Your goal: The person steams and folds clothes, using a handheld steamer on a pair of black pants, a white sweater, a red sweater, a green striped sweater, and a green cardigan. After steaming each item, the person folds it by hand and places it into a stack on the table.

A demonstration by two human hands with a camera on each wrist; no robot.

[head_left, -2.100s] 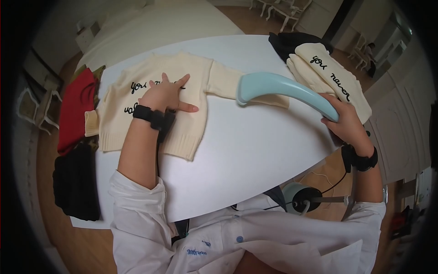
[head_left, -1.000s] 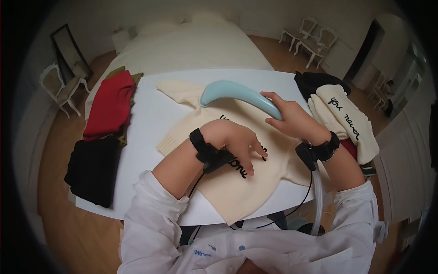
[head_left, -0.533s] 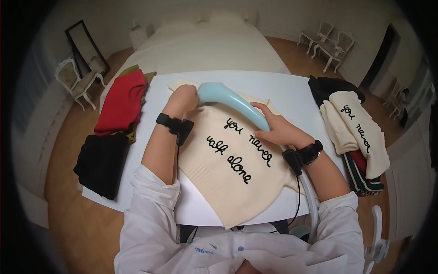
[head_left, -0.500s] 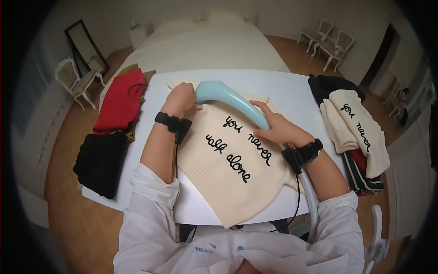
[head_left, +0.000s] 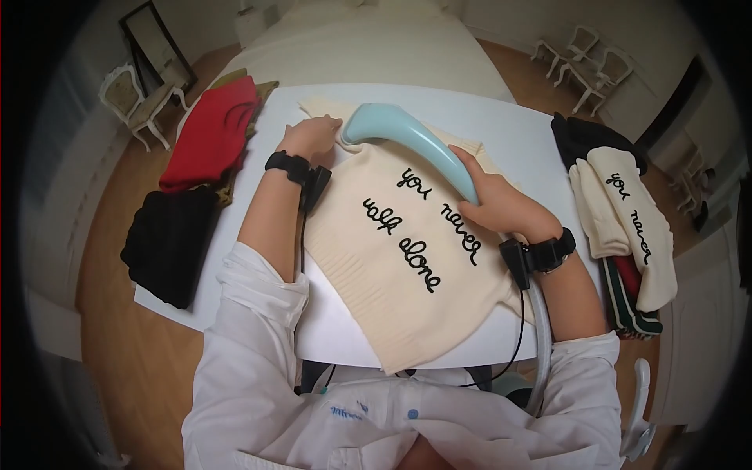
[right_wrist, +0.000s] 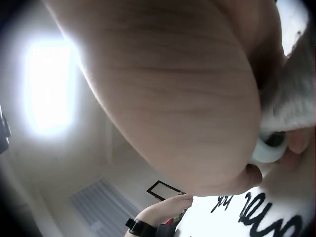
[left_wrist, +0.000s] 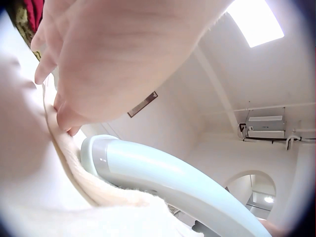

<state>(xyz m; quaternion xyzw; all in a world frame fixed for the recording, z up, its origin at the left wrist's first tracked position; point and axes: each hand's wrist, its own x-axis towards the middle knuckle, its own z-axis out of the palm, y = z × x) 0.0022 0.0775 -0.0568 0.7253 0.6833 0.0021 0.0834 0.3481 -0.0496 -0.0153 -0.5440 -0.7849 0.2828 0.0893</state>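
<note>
Across the white tabletop (head_left: 517, 129), a cream sweater (head_left: 407, 227) is spread at a slant, its 4 lettered words turned upward and 1 hem corner brought to the near edge. At its far left, the sleeve appears to be pinched between the thumb and fingers of the left hand (head_left: 313, 137). By the right hand (head_left: 505, 207), a pale blue handheld steamer (head_left: 415, 133) is gripped, the fingers wrapped round its slim end, and its broad head is held at the sleeve, just beside the left fingers. Whether the knit is pressed by the head or barely cleared cannot be told.

The knit is judged light, soft and limp, easily stretched or rucked and hardly slippery. It is best held by the cuff or a seam, with a flat, gentle pinch; the lettering is better left ungripped, since raised thread could be snagged. The steamer is judged rigid and somewhat weighty, with a smooth shell that could be slippery under damp fingers. It is best gripped behind its curve, with bare fingers kept off the head. Some drag may be added by the grey hose (head_left: 542, 337) hung below the right wrist.
</note>
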